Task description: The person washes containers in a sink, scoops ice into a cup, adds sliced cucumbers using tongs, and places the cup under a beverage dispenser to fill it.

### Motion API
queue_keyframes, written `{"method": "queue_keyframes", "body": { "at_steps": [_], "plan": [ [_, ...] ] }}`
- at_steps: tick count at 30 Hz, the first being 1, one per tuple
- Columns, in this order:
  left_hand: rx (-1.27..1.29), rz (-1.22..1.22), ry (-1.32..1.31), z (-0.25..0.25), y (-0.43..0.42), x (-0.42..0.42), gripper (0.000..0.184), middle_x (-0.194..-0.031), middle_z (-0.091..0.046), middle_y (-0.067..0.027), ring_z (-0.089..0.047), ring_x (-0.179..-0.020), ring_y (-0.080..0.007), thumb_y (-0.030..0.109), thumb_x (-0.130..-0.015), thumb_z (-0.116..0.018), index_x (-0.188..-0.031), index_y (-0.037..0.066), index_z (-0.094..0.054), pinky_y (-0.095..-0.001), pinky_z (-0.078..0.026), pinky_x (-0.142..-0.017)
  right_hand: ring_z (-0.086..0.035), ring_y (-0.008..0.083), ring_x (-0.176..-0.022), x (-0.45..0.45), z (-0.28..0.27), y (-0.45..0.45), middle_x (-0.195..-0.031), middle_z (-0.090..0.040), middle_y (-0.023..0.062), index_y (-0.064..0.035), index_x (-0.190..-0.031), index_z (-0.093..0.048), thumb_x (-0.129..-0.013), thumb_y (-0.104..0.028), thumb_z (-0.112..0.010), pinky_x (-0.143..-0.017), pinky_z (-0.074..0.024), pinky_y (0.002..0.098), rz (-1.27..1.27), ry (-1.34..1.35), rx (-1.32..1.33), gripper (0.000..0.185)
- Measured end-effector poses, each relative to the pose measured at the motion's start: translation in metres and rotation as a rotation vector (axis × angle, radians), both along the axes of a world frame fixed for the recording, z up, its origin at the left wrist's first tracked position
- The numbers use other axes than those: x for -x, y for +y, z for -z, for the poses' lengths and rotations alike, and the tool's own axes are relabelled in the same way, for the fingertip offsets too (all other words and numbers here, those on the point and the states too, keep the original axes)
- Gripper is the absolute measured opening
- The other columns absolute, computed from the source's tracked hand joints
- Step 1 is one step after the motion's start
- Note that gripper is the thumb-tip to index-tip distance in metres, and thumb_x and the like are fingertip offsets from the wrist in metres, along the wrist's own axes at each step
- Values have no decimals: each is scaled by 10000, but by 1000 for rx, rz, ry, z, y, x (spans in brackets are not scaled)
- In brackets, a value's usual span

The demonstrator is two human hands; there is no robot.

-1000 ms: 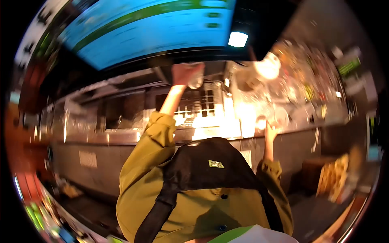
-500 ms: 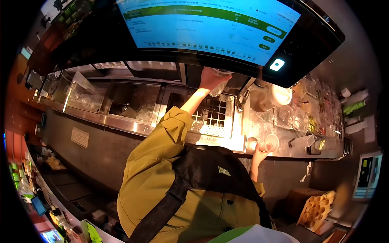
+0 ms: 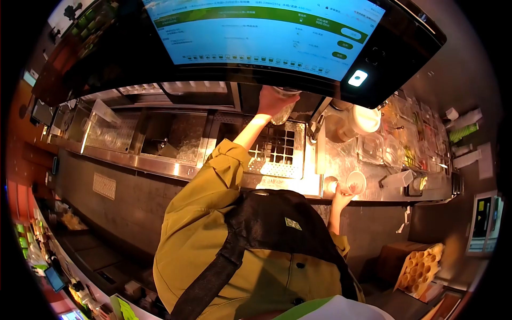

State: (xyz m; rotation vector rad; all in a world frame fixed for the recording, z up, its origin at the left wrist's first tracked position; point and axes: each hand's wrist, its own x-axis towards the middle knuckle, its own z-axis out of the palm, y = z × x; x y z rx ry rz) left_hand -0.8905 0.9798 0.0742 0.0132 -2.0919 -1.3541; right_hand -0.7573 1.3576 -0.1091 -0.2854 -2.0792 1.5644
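Observation:
My left hand reaches up under the screen's lower edge, its fingers closed around a clear cup. That cup hangs above a square drain grate in the counter; the screen hides its upper part. On the right, my right hand is at the counter's front edge, fingers closed against the side of a pale, see-through cup. The cup's open mouth faces me, and something reddish shows inside it. A small round shiny item stands just left of this cup.
A large lit screen overhangs the counter. Left of the grate is a steel sink bin of what looks like ice. A white-lidded jug and clear containers stand at the right. A carton with cup trays sits low right.
The whole view has shifted slightly left and up. Both hands keep their holds on the two cups, with little movement; the right cup appears slightly more turned toward me.

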Motion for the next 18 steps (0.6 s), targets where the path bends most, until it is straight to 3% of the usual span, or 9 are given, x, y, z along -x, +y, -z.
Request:
{"method": "queue_keyframes", "body": {
  "at_steps": [6, 9, 12, 13, 15, 18],
  "plan": [
    [-73, -71, -47, -9, 7, -16, 645, -983, -611, -136, -593, -924, -200, 230, -528, -828, -1032, -24, -515, -301, -467, -822, -394, 264, -1152, 4, -3, 1, -1252, -379, 185, 54, -1258, -298, -691, -128, -742, -976, -318, 362, 24, -9, -36, 743],
    [16, -31, 12, 9, 6, -19, 740, -1041, -537, -142, -540, -1002, -257, 286, -513, -832, -1063, -2, -430, -348, -439, -853, -395, 273, -1151, 10, 1, 6, -1243, -388, 189, 57, -1258, -299, -690, -133, -743, -975, -315, 361, 20, 6, -85, 746],
    [-30, 68, -69, 23, 6, -26, 818, -1139, -466, -167, -483, -1088, -270, 255, -515, -839, -1132, -10, -372, -352, -416, -892, -377, 272, -1167, 14, 6, 11, -1228, -396, 188, 57, -1259, -298, -688, -137, -744, -984, -297, 358, 16, -40, -105, 750],
    [-151, 27, -12, 62, 5, -16, 903, -1219, -396, -184, -434, -1145, -282, 203, -516, -843, -1201, -13, -297, -355, -397, -928, -406, 239, -1068, 14, 8, 14, -1188, -416, 171, 56, -1257, -302, -689, -130, -741, -920, -329, 332, 16, -40, -107, 742],
    [-168, 34, -59, 78, 6, -18, 944, -1221, -400, -185, -429, -1152, -281, 179, -519, -842, -1230, -14, -252, -361, -391, -940, -464, 174, -871, 19, 21, 21, -1107, -454, 138, 55, -1251, -310, -690, -116, -736, -793, -391, 281, 14, -34, -108, 725],
    [-177, 37, -88, 93, 4, -18, 946, -1209, -411, -178, -436, -1141, -267, 163, -518, -838, -1226, -25, -241, -354, -390, -936, -412, 148, -798, 24, 29, 24, -1087, -453, 121, 48, -1254, -311, -689, -108, -731, -721, -381, 269, -8, -9, -97, 721]
  ]
}}
